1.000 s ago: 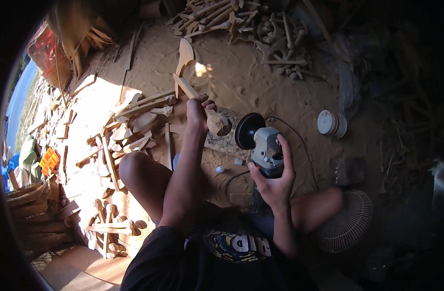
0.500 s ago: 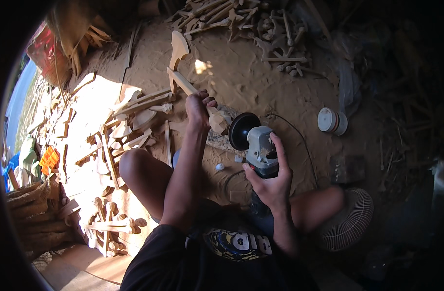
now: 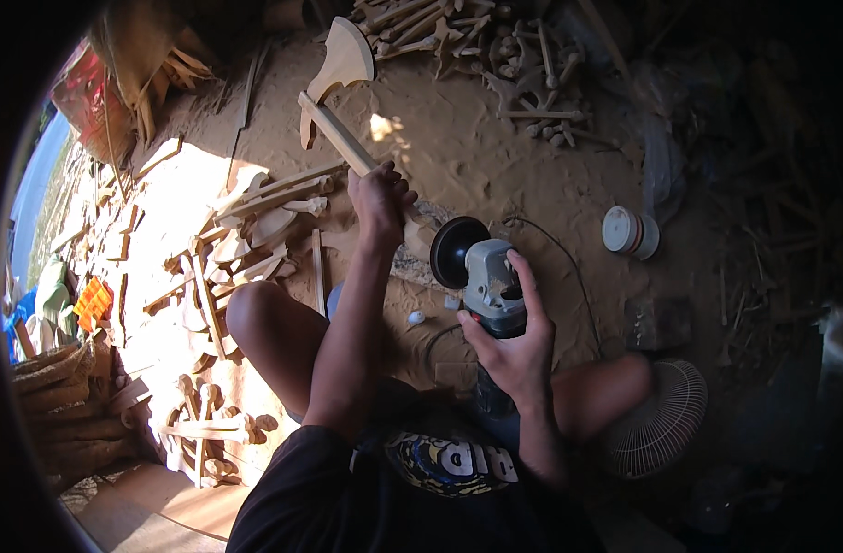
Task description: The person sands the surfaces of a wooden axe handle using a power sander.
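Presently | axe (image 3: 339,136): pale bare wood, flared blade (image 3: 348,57) | left hand (image 3: 382,195) grips handle (image 3: 359,159) | right hand (image 3: 525,346) grips grinder (image 3: 491,281)

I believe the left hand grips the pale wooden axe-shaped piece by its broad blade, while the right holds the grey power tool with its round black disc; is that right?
No: the head view shows the left hand gripping the pale wooden axe-shaped piece by its handle, not its broad blade; the right hand holds the grey power tool with its round black disc.
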A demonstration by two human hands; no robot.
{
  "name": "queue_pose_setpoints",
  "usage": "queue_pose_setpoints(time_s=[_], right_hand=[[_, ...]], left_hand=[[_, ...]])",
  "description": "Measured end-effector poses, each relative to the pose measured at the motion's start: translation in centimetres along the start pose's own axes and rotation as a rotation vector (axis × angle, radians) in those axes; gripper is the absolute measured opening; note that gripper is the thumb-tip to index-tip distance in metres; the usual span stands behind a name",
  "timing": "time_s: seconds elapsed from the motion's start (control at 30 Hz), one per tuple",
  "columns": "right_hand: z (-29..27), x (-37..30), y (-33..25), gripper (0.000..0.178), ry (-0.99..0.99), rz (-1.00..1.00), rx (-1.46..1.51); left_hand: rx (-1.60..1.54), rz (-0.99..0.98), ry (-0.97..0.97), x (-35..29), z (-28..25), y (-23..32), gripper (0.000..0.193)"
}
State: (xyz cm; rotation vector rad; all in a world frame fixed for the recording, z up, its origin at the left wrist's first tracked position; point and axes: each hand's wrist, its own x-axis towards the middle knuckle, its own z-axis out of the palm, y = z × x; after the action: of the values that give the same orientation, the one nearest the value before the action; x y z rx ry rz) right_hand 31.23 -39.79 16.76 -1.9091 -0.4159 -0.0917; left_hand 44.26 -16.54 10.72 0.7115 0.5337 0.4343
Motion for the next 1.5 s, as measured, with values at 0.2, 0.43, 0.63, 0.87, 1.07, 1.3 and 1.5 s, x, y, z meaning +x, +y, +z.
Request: queue_pose_setpoints(time_s=[0.2,0.43,0.63,0.87,1.07,1.3,1.5], right_hand=[[-0.4,-0.3,-1.2,0.083,-0.034,0.164,-0.024],[0.3,-0.2,-0.9,0.083,-0.018,0.085,-0.004],[0.2,-0.4,-0.6,0.084,-0.001,0.065,0.030],[-0.6,-0.8,-0.3,0.083,0.010,0.136,0.021],[-0.4,-0.7,-0.4,0.083,-0.011,0.076,0.061],[-1.0,-1.2,0.3,0.084,-0.001,0.143,0.101],[-0.7,-0.8,0.1,0.085,-0.026,0.057,0.091]], left_hand=[[0.072,0.124,0.003,-1.0,0.6,0.8,0.020],[0.079,0.133,-0.091,-1.3,0.3,0.3,0.021],[0.089,0.130,0.020,-1.4,1.0,0.9,0.021],[0.008,0.086,-0.033,-0.7,0.4,1.1,0.013],[0.042,0.127,-0.007,-1.3,0.4,1.5,0.013],[-0.014,0.055,-0.157,-1.7,0.5,2.7,0.026],[-0.074,0.004,-0.250,-1.7,0.4,2.4,0.036]])
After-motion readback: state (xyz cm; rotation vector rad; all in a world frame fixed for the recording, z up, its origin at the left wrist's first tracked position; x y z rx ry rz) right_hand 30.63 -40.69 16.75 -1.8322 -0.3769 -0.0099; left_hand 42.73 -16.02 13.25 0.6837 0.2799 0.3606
